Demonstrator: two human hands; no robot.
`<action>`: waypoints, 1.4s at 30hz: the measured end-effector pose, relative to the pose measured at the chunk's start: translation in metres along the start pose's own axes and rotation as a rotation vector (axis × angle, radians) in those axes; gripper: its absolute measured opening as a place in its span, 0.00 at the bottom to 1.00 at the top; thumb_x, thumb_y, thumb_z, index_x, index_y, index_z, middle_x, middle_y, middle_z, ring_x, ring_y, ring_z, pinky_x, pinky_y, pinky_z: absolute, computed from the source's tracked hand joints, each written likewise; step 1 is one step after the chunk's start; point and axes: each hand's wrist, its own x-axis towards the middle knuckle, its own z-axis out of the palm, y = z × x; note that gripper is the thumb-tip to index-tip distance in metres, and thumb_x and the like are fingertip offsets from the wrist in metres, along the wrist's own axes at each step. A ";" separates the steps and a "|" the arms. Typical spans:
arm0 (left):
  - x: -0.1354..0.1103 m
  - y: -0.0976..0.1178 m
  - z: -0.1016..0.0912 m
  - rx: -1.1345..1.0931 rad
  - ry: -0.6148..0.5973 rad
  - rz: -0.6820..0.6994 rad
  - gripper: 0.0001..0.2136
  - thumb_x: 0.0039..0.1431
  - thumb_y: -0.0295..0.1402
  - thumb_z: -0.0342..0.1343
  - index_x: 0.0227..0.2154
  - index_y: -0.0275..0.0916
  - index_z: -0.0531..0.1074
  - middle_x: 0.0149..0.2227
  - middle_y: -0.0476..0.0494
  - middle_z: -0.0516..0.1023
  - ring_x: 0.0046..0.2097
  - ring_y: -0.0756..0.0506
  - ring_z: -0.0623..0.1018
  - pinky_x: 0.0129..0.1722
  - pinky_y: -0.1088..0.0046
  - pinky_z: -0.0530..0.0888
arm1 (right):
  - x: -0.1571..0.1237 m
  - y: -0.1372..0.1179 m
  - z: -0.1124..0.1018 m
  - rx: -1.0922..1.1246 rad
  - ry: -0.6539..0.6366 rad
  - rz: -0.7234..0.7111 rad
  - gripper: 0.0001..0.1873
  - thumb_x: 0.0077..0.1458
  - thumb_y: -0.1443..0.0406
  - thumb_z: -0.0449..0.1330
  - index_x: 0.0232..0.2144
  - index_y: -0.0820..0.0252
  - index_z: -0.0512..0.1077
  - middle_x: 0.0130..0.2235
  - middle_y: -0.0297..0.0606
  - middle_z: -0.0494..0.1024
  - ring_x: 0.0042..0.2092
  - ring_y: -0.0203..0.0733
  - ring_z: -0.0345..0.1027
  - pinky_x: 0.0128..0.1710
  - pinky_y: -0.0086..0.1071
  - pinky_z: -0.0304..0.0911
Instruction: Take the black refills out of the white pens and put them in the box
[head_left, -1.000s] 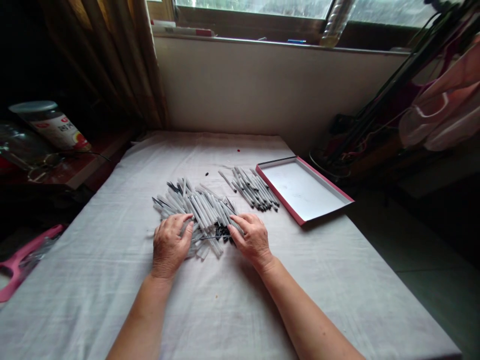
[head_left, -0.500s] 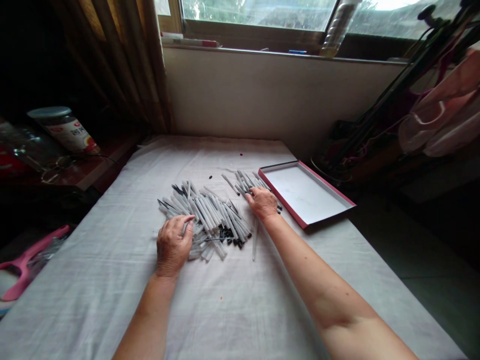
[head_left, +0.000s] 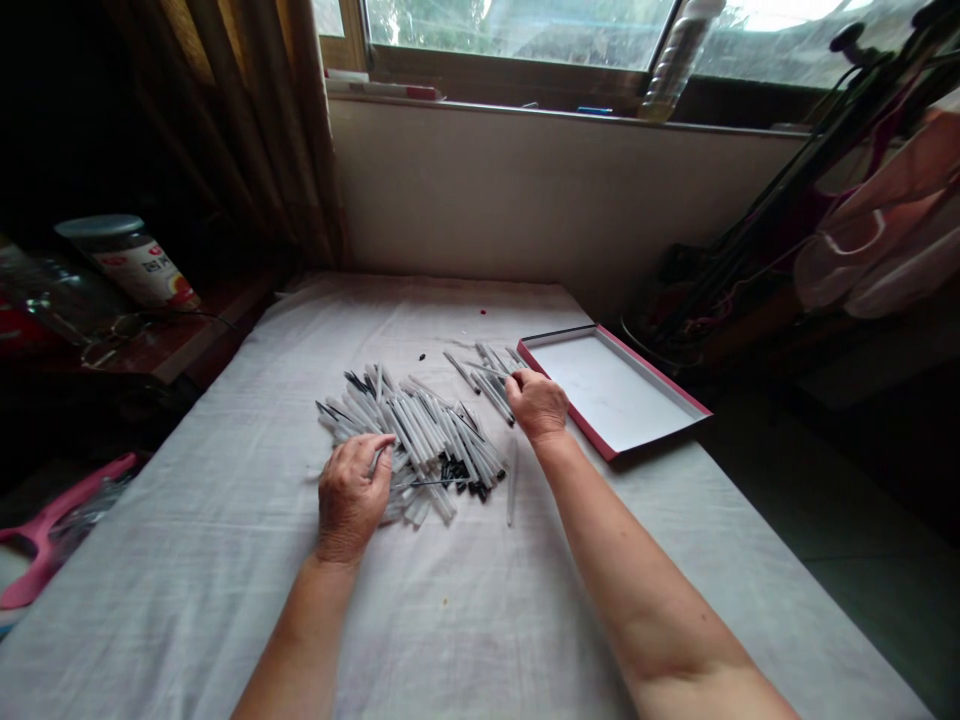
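Note:
A heap of slim, translucent white plastic tubes [head_left: 416, 425], like pen barrels, lies across the middle of the cloth-covered table. Several black end pieces [head_left: 454, 470] show at its near right side. At the heap's near left edge rests my left hand [head_left: 354, 490], fingers curved and the thumb a little apart from the forefinger. My right hand [head_left: 538, 403] is over a smaller group of tubes [head_left: 491, 385] by the box lid, its fingers pinched on one thin tube [head_left: 486, 370] that sticks out to the left. The palm hides part of that group.
A shallow red-edged box lid [head_left: 615, 385], white inside, lies at the right table edge. A single tube [head_left: 511, 490] lies apart on the cloth [head_left: 450, 640]. At left are a jar [head_left: 135, 262] and a pink-handled item [head_left: 52, 530]. Curtain, wall and window stand behind.
My right hand has shifted slightly right and risen off the small group, now with a thin tube between its fingers. My left hand has stayed almost in place.

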 end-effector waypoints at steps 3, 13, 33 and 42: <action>-0.001 0.006 0.001 -0.010 0.015 0.023 0.10 0.64 0.33 0.50 0.42 0.39 0.76 0.39 0.42 0.80 0.41 0.42 0.78 0.44 0.65 0.74 | -0.022 0.016 -0.011 0.430 0.145 0.053 0.15 0.56 0.58 0.57 0.35 0.60 0.80 0.33 0.43 0.83 0.36 0.47 0.76 0.39 0.35 0.66; -0.010 0.034 0.010 -0.141 -0.107 0.132 0.15 0.64 0.38 0.53 0.51 0.41 0.69 0.46 0.40 0.78 0.48 0.42 0.78 0.49 0.63 0.73 | -0.098 0.019 -0.009 1.368 -0.110 0.369 0.20 0.37 0.50 0.69 0.19 0.61 0.73 0.18 0.33 0.72 0.19 0.32 0.60 0.19 0.27 0.52; -0.007 0.050 -0.006 -0.220 -0.219 0.091 0.14 0.66 0.41 0.48 0.33 0.40 0.74 0.28 0.47 0.79 0.29 0.48 0.78 0.30 0.75 0.72 | -0.105 0.017 -0.005 1.563 -0.222 0.534 0.21 0.31 0.52 0.74 0.22 0.62 0.77 0.19 0.34 0.74 0.20 0.30 0.59 0.18 0.24 0.47; -0.010 0.048 -0.002 -0.387 -0.303 -0.173 0.13 0.61 0.44 0.54 0.41 0.41 0.73 0.30 0.48 0.79 0.26 0.50 0.76 0.28 0.76 0.72 | -0.105 0.019 -0.004 1.569 -0.249 0.526 0.18 0.35 0.56 0.73 0.29 0.60 0.81 0.24 0.35 0.77 0.23 0.31 0.62 0.19 0.23 0.49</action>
